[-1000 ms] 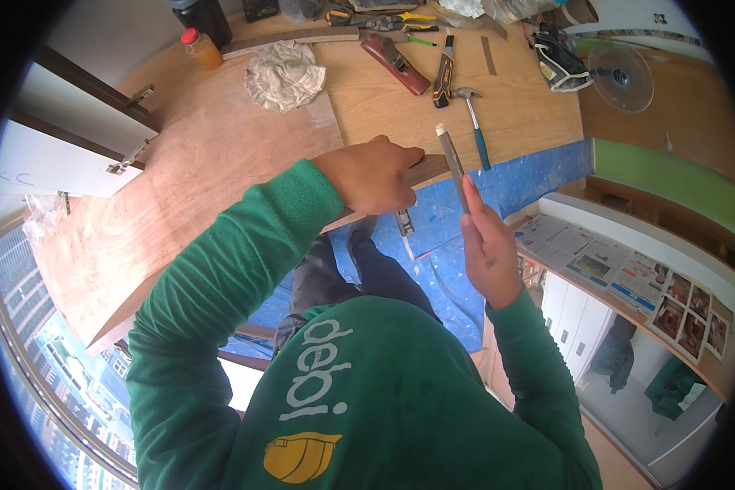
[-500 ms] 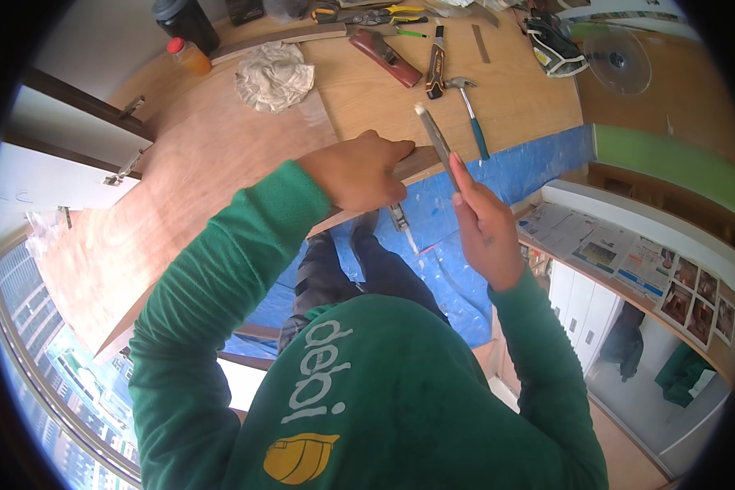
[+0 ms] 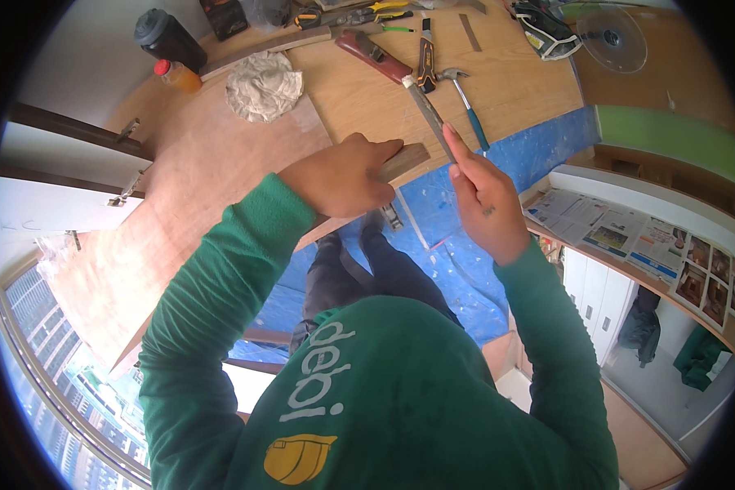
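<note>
Closed over a wood strip (image 3: 408,161), the left hand (image 3: 340,176) has it at the near edge of the table (image 3: 355,106). Thumb and straightened fingers of the right hand (image 3: 488,198) hold a slanting stick (image 3: 428,117).

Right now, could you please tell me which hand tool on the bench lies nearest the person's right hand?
The teal-handled claw hammer: its handle end lies close to the right hand, while the black-and-orange cutter and dark red plane lie farther off.
</note>
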A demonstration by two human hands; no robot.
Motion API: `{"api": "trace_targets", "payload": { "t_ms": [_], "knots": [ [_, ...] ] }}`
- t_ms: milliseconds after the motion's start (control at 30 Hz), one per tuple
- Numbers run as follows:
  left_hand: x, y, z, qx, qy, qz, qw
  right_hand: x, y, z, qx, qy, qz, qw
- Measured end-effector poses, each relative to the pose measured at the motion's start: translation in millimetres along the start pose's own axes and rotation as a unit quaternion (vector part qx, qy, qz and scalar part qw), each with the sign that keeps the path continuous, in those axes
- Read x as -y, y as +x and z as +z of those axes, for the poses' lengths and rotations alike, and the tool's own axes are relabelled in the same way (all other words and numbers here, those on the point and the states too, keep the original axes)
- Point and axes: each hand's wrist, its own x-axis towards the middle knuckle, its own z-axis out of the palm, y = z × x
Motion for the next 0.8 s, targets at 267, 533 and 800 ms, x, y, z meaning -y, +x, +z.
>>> {"api": "trace_targets", "payload": {
  "t_ms": [267,533,800],
  "knots": [
    [-11.1,-2.2,-9.7,0.041,0.009,-0.069,0.997,2.5,-35.5,-15.0,0.042,0.018,0.021,0.999],
    [-5.4,-5.1,-3.8,0.009,0.039,-0.035,0.999,14.9,-22.0,-44.5,0.093,-0.035,0.002,0.995],
    [-0.1,-0.9,-1.6,0.004,0.018,-0.034,0.999,26.5,1.6,-79.6,0.212,-0.156,-0.038,0.964]
  ]
}}
